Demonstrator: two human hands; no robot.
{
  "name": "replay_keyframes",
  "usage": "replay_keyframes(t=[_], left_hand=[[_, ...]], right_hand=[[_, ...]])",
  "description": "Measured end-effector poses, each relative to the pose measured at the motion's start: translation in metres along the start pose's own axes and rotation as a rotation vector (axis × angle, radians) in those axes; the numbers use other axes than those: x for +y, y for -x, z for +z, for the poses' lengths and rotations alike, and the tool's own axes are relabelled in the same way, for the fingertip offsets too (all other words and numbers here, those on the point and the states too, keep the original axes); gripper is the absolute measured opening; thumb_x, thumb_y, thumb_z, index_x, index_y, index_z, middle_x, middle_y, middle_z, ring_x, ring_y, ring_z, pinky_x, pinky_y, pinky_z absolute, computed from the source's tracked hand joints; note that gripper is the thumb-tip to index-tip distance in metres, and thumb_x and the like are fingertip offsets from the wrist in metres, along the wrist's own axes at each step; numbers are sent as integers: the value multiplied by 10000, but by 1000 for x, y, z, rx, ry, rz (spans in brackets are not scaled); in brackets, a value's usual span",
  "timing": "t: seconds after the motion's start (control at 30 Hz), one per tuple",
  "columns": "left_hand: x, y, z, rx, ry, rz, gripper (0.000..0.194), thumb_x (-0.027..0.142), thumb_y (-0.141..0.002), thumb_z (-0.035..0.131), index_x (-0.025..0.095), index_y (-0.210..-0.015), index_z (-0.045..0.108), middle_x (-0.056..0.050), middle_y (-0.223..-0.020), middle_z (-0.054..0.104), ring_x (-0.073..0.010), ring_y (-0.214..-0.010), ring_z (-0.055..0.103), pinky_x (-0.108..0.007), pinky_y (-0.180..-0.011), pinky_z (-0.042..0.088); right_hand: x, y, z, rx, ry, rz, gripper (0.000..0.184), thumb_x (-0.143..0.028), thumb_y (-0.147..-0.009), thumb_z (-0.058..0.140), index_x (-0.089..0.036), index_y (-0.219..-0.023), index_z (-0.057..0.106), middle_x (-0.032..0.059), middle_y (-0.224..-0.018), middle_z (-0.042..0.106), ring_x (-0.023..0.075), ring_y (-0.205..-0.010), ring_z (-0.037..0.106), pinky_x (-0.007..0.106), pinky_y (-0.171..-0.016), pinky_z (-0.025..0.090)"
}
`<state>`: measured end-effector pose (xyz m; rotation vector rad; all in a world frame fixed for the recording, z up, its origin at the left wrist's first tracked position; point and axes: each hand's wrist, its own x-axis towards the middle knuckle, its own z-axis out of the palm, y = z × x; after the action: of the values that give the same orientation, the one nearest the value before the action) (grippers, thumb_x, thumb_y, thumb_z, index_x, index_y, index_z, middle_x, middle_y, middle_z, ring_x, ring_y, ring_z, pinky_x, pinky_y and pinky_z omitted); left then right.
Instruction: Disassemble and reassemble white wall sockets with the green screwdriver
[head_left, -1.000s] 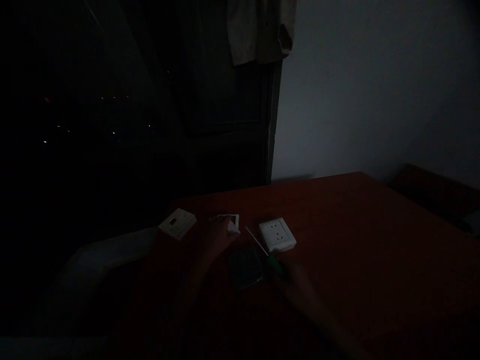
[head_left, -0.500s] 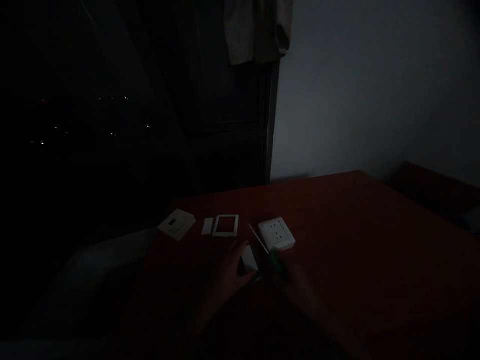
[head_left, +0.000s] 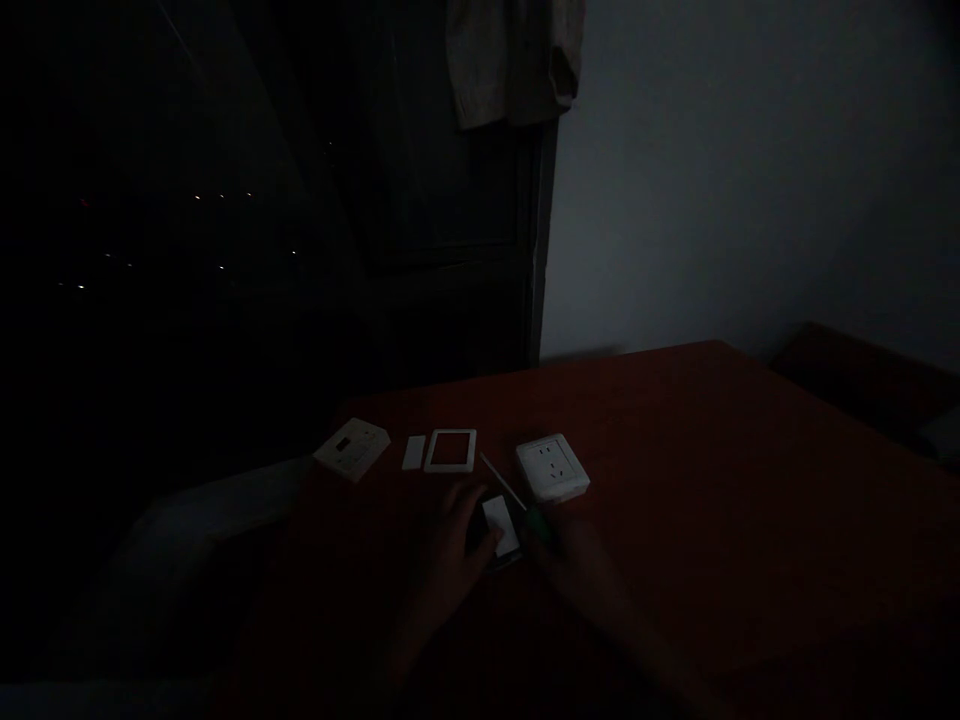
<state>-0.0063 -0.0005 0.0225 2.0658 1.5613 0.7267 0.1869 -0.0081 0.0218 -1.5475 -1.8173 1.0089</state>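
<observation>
A wall switch [head_left: 501, 524] with a white rectangular face and a dark edge lies low on the table, and the dim light hides its details. My left hand [head_left: 454, 545] is closed around its left side, with the thumb on the lower part of the white face and the fingers near its top. In my right hand [head_left: 574, 560] is a screwdriver [head_left: 505, 484] with a green handle. Its thin shaft points up and left, past the upper right of the switch, and its tip appears clear of it.
Beyond my hands lie a white square frame [head_left: 451, 471], a small white plate [head_left: 413, 453] and a pale box-like part [head_left: 353, 449] with a dark slot. A white socket box [head_left: 553, 468] sits right of the screwdriver on the reddish table [head_left: 675, 430]. A wall [head_left: 720, 180] rises behind.
The screwdriver tip has swung left and slightly down, and my right hand has shifted a little left. My left thumb has moved up onto the white face, which now shows more fully.
</observation>
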Motion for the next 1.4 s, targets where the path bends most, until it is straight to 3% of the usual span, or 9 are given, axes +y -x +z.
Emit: replay_keyframes(t=[0.17, 0.47, 1.07, 1.4], left_hand=[[0, -2, 2, -32, 16, -43, 371, 304, -873, 532, 248, -1239, 536, -72, -1273, 577, -248, -1172, 537, -428, -1012, 424], [2, 1, 3, -79, 103, -46, 371, 299, -853, 555, 246, -1220, 559, -72, -1279, 574, -244, -1184, 530, -408, -1017, 421], [10, 5, 12, -70, 350, -176, 351, 318, -842, 522, 232, -1181, 553, -67, -1221, 620, -238, -1133, 569, -400, -993, 435], [6, 6, 17, -37, 364, -164, 330, 303, -839, 513, 232, -1157, 565, -69, -1201, 621, -235, -1128, 565, -399, -998, 422]], right_hand=[[-2, -7, 6, 13, 29, 1, 255, -323, -862, 484, -151, -958, 646, 95, -889, 708, 197, -761, 650, 255, -632, 450], [4, -11, 11, -6, 15, 18, 227, -338, -840, 531, -165, -915, 658, 69, -861, 719, 183, -740, 650, 247, -616, 450], [0, -13, 17, 23, 162, 69, 319, -385, -880, 495, -125, -978, 652, 146, -932, 711, 219, -809, 657, 263, -637, 430], [2, -18, 21, 12, 232, 102, 332, -410, -898, 473, -144, -946, 666, 140, -913, 714, 212, -790, 666, 254, -607, 407]])
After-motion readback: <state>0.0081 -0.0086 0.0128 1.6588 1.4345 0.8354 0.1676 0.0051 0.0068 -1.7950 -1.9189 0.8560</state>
